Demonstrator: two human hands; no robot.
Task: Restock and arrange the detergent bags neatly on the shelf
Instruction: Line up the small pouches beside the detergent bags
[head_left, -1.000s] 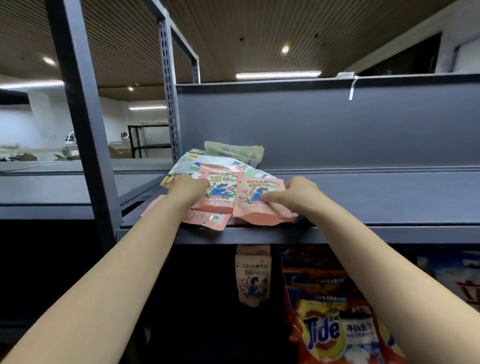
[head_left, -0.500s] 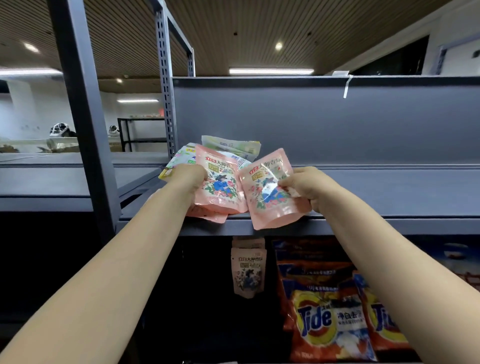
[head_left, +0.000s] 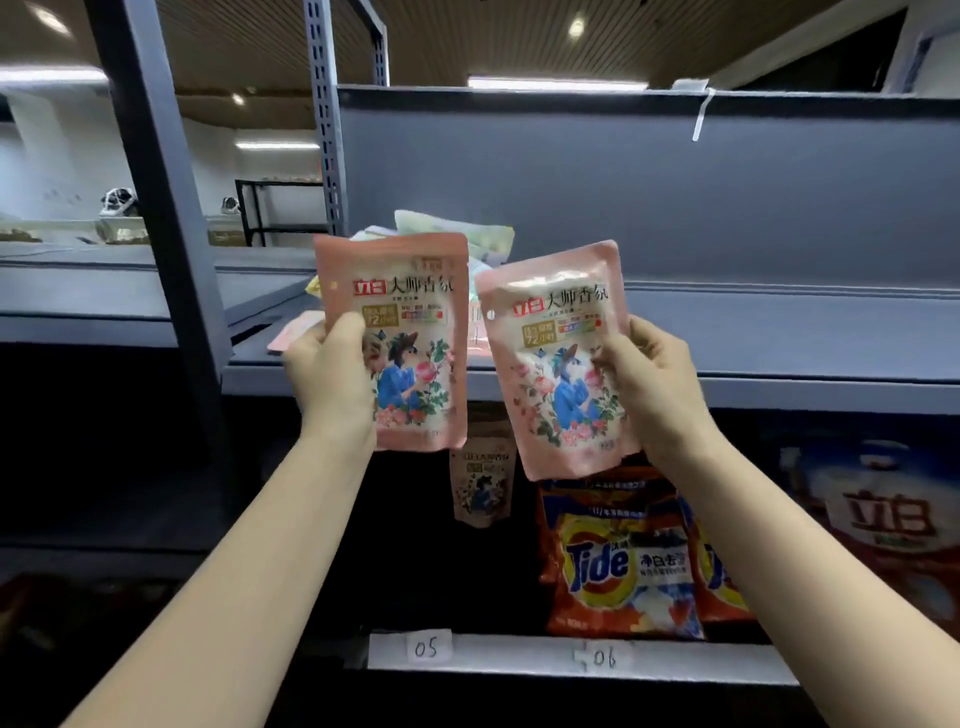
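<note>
Two pink detergent pouches of the same design are held upright in front of the grey metal shelf (head_left: 779, 338), one in each hand. Each pouch is a flat, glossy plastic sachet with rounded corners and a sealed top band, printed with a red brand block, dark Chinese characters, a gold panel and a figure in blue among pink roses. The left pouch (head_left: 410, 332) is gripped by the left hand (head_left: 332, 379) along its left edge, with the thumb laid over the printed front just beside the gold panel and the other fingers hidden behind the pouch. The right pouch (head_left: 556, 353), tilted slightly to the left, is pinched by the right hand (head_left: 649, 384) at its right edge, the thumb pressed on the front near the figure and the curled fingers wrapped behind. The two pouches are seen side by side, close together but not touching. Behind the left hand's fingertips, a loose heap of pale green and white sachets (head_left: 457, 234) and another pink sachet (head_left: 296, 332) lie flat on the shelf board. Below the right hand, orange Tide bags (head_left: 618, 566) with a crinkled sheen are stood on the lower shelf, and a smaller hanging pouch (head_left: 480, 488) is seen between the two wrists. Handwritten labels (head_left: 428, 648) reading 05 and 06 are stuck to the lower shelf edge.
</note>
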